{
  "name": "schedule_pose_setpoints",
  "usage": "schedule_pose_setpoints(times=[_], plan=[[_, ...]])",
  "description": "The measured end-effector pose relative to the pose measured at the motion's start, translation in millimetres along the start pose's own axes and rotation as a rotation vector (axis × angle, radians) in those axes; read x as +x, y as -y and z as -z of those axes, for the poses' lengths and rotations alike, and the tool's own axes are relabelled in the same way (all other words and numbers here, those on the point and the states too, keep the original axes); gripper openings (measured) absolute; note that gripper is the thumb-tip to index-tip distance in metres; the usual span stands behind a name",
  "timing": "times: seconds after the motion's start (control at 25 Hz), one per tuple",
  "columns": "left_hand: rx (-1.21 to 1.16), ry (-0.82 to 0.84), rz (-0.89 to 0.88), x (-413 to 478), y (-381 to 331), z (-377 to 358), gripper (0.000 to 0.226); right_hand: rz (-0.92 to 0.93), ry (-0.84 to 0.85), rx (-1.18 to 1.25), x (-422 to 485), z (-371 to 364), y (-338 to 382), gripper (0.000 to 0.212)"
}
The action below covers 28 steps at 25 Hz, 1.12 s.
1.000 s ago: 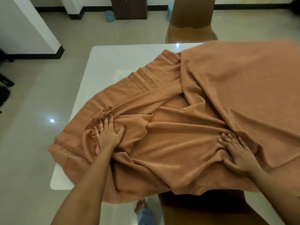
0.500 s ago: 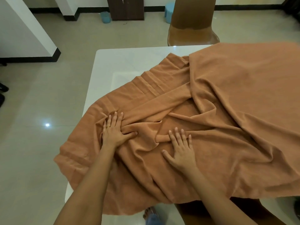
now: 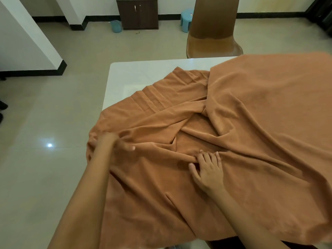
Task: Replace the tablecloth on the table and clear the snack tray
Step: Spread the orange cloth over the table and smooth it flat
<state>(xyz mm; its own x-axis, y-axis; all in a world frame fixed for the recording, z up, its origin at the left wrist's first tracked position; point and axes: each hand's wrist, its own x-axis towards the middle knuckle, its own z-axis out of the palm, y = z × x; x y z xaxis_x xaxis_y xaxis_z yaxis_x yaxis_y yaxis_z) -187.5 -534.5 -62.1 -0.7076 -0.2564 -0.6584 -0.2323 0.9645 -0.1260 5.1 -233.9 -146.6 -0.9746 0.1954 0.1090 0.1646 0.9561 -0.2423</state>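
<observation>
An orange-brown tablecloth (image 3: 260, 123) lies rumpled over most of a white table (image 3: 136, 72), with thick folds running across its middle. My left hand (image 3: 115, 142) is blurred at the cloth's left edge, and its fingers seem bunched into the fabric there. My right hand (image 3: 206, 166) lies on the cloth near the middle, its fingers curled round a raised fold. No snack tray is in view.
A brown chair (image 3: 213, 33) stands at the table's far side. Another brown seat (image 3: 224, 243) shows under the cloth at the near edge. A dark cabinet (image 3: 137, 13), a blue stool (image 3: 186, 19) and a blue tub (image 3: 115, 26) stand by the far wall.
My left hand has slid left toward the cloth's edge and blurred. My right hand, flat before, now curls its fingers on a fold. The folds have shifted and the view tilted up.
</observation>
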Motion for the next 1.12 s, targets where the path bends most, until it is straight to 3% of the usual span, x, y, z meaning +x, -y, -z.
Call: schedule_pose_setpoints(times=[0.04,0.12,0.2,0.24,0.32,0.4,0.76,0.84,0.92,1.0,1.04,1.12], plan=[[0.020,-0.088,-0.017,-8.3,-18.8,8.8,0.113,-0.049,-0.033,0.026,7.5,-1.6,10.0,0.049],[-0.029,-0.376,-0.343,-16.1,-57.4,3.1,0.100,-0.076,-0.055,0.066,12.3,-9.9,24.6,0.053],[-0.140,-0.437,-0.673,-12.1,-85.5,-18.7,0.103,-0.013,0.007,0.042,13.0,-21.5,29.3,0.069],[-0.111,-0.419,-0.722,-4.1,-91.9,-33.8,0.100,0.014,0.048,0.024,12.5,-22.3,26.2,0.075],[-0.024,-0.402,-0.687,13.8,-87.7,-64.1,0.094,0.043,0.103,0.005,15.1,-22.2,23.4,0.081],[-0.092,-0.463,-0.613,28.8,-78.7,-70.5,0.090,0.046,0.113,-0.010,18.9,-20.2,22.1,0.085],[-0.214,-0.346,-0.156,97.9,-17.9,0.0,0.092,0.056,0.149,0.017,22.1,-14.7,18.3,0.088],[-0.206,-0.493,-0.060,99.0,-19.3,6.0,0.087,0.070,0.158,0.025,22.2,-13.9,18.9,0.089],[-0.246,-0.750,-0.317,93.6,-39.8,-1.6,0.075,0.076,0.170,0.022,22.7,-12.3,19.6,0.089],[-0.134,-0.740,-0.693,86.6,-59.2,-25.0,0.072,0.077,0.185,0.010,24.6,-11.5,20.8,0.090],[-0.086,-0.666,-0.758,83.3,-63.6,-35.6,0.073,0.077,0.196,0.006,24.8,-11.6,21.3,0.090],[-0.106,-0.605,-0.686,86.4,-62.7,-46.3,0.076,0.076,0.209,0.007,25.6,-11.5,22.2,0.091]])
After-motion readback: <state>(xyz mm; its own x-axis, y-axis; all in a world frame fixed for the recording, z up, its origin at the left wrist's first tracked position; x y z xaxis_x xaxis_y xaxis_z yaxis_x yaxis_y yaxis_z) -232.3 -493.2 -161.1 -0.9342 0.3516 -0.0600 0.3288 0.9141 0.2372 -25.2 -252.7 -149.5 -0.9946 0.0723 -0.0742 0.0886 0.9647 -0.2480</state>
